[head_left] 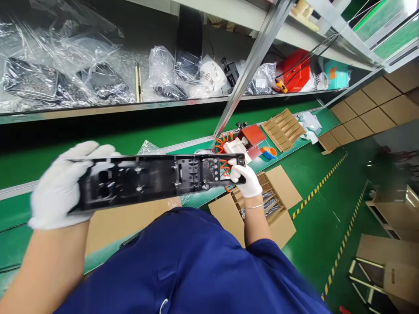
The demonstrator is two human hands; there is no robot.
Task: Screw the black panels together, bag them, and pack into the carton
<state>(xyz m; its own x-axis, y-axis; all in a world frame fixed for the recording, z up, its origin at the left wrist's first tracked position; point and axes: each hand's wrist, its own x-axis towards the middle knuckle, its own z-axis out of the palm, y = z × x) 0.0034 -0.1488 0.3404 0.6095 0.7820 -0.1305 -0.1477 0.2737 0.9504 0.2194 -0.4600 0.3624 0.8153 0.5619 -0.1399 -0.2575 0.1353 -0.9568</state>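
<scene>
A long black plastic housing (pixel 157 176) spans the space in front of my chest, its ribbed inner side facing me. My left hand (pixel 62 187), in a white glove, is closed around its wider left end. At the narrower right end, my right hand (pixel 247 179), also gloved in white, grips the frame beside a rectangular opening. Through that opening an orange coiled hose shows. The housing is held up above the green workbench (pixel 203 198), slightly tilted, higher at the right.
An open carton (pixel 284 187) with dividers and wrapped parts stands below my right arm. Along the bench lie a red-and-white device (pixel 252 137), an orange-and-blue tape roll (pixel 269 152) and cardboard dividers (pixel 284 128). A shelf (pixel 124 107) holds bagged parts; a metal post (pixel 248 69) rises ahead.
</scene>
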